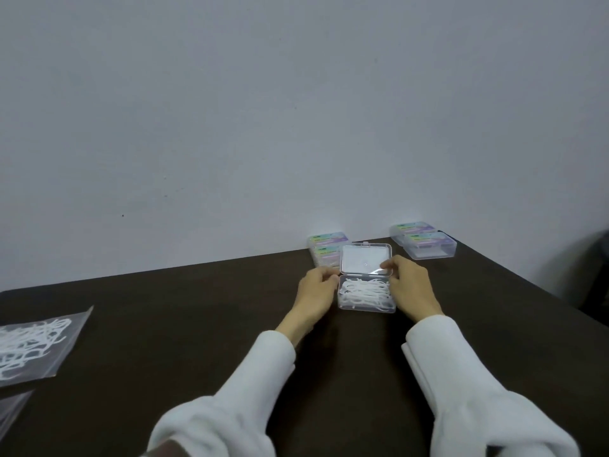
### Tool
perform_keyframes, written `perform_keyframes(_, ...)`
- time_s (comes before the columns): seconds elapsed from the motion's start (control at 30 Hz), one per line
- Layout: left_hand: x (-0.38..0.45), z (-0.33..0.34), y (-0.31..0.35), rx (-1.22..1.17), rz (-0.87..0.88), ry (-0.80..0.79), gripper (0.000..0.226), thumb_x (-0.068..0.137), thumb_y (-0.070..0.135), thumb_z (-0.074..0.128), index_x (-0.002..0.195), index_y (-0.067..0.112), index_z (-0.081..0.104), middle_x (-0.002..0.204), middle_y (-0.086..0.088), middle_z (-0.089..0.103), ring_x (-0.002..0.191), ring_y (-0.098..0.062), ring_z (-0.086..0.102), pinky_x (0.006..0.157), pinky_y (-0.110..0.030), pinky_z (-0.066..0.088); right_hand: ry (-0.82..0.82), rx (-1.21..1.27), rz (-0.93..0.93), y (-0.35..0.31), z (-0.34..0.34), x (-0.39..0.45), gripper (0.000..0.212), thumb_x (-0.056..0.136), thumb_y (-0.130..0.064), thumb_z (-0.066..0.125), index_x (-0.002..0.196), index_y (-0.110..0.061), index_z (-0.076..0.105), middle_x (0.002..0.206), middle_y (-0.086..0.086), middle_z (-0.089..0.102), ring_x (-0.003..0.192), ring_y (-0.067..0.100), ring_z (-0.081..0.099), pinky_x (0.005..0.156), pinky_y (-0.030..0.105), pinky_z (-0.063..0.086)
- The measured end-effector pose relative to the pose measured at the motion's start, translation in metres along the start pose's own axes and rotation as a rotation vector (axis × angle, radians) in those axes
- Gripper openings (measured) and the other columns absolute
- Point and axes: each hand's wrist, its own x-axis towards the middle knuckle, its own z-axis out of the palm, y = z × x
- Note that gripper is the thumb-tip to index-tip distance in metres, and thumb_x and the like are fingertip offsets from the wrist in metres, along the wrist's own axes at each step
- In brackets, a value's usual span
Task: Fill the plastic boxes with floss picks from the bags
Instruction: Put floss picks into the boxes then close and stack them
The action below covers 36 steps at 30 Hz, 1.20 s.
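while both hands' fingers pinch its raised lid [365, 258], the box [366, 295] holds floss picks [362, 290].

I count five boxes: one open box [366, 293] in front of me, a pair [324, 250] with labels just behind it at the wall, and another labelled pair [425, 244] further right. I count two bags: one bag [36, 344] at the left edge, and the corner of a second bag [11, 412] below it. The picks [364, 291] in the open box are too tangled for me to count. Two hands show, left [318, 291] and right [412, 285].
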Motion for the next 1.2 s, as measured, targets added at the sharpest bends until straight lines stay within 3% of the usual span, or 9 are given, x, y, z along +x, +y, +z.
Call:
perform_keyframes(0.1, -0.002, 0.011, 0.004, -0.215, -0.099, -0.052, 0.025, 0.095, 0.003, 0.043, 0.109, 0.012, 0.061, 0.106, -0.003, 0.064, 0.093, -0.011, 0.062, 0.084, -0.027, 0.054, 0.008, -0.091, 0.042, 0.000, 0.000, -0.003, 0.032, 0.092, -0.003, 0.046, 0.121, -0.009, 0.057, 0.125, 0.012, 0.056, 0.113, 0.026, 0.053, 0.093, 0.034, 0.042)
perform_keyframes(0.3, 0.002, 0.030, -0.001, -0.121, -0.059, -0.066, 0.035, 0.086, 0.005, 0.049, 0.119, 0.012, 0.060, 0.117, -0.004, 0.064, 0.109, -0.019, 0.060, 0.101, -0.042, 0.046, 0.095, -0.288, 0.057, 0.004, -0.002, -0.005, 0.033, 0.092, -0.009, 0.048, 0.124, -0.014, 0.055, 0.126, 0.007, 0.055, 0.120, 0.025, 0.044, 0.100, 0.040, 0.031)
perform_keyframes(0.4, -0.007, 0.028, 0.007, -0.104, -0.024, -0.058, 0.032, 0.089, 0.002, 0.050, 0.119, 0.009, 0.058, 0.111, 0.000, 0.061, 0.108, -0.015, 0.057, 0.102, -0.033, 0.044, 0.145, -0.348, 0.038, 0.003, -0.003, -0.008, 0.033, 0.092, -0.012, 0.050, 0.124, -0.017, 0.055, 0.124, 0.005, 0.056, 0.119, 0.021, 0.042, 0.099, 0.040, 0.029)
perform_keyframes(0.53, -0.020, 0.008, 0.000, 0.011, 0.058, -0.018, 0.034, 0.093, 0.000, 0.046, 0.123, 0.013, 0.055, 0.112, 0.002, 0.056, 0.106, -0.011, 0.053, 0.091, -0.020, 0.044, 0.170, -0.341, -0.086, -0.005, 0.000, -0.012, 0.031, 0.091, -0.010, 0.049, 0.120, -0.018, 0.056, 0.122, 0.001, 0.057, 0.118, 0.018, 0.045, 0.098, 0.037, 0.030)
perform_keyframes(0.6, -0.030, -0.010, -0.006, 0.056, 0.077, -0.008, 0.033, 0.094, 0.000, 0.046, 0.121, 0.015, 0.056, 0.110, 0.004, 0.056, 0.103, -0.007, 0.053, 0.085, -0.014, 0.043, 0.122, -0.342, -0.157, -0.014, 0.006, -0.015, 0.031, 0.091, -0.011, 0.050, 0.120, -0.019, 0.057, 0.123, 0.001, 0.057, 0.116, 0.018, 0.047, 0.098, 0.035, 0.033)
perform_keyframes(0.73, -0.047, -0.057, -0.021, 0.079, 0.044, -0.009, 0.030, 0.094, 0.001, 0.048, 0.109, 0.024, 0.061, 0.116, 0.003, 0.060, 0.106, -0.006, 0.055, 0.094, -0.024, 0.046, -0.034, -0.287, -0.329, -0.037, 0.027, -0.029, 0.026, 0.091, -0.011, 0.051, 0.115, -0.019, 0.058, 0.121, 0.002, 0.054, 0.112, 0.017, 0.049, 0.096, 0.028, 0.037)
perform_keyframes(0.93, -0.064, -0.147, -0.026, 0.245, 0.049, 0.069, 0.025, 0.094, 0.004, 0.049, 0.108, 0.023, 0.059, 0.108, 0.008, 0.058, 0.098, 0.001, 0.053, 0.073, -0.011, 0.044, -0.281, -0.286, -0.538, -0.093, 0.073, -0.047, 0.025, 0.090, -0.011, 0.051, 0.113, -0.020, 0.058, 0.118, 0.000, 0.054, 0.105, 0.014, 0.053, 0.091, 0.025, 0.041)
perform_keyframes(1.2, -0.109, -0.274, -0.043, 0.367, -0.064, 0.247, 0.022, 0.094, 0.005, 0.050, 0.103, 0.022, 0.060, 0.109, 0.003, 0.061, 0.104, -0.009, 0.056, 0.078, -0.014, 0.043, -0.582, -0.136, -0.595, -0.192, 0.158, -0.082, 0.023, 0.091, -0.010, 0.050, 0.108, -0.020, 0.061, 0.112, -0.001, 0.059, 0.101, 0.013, 0.057, 0.080, 0.019, 0.038)
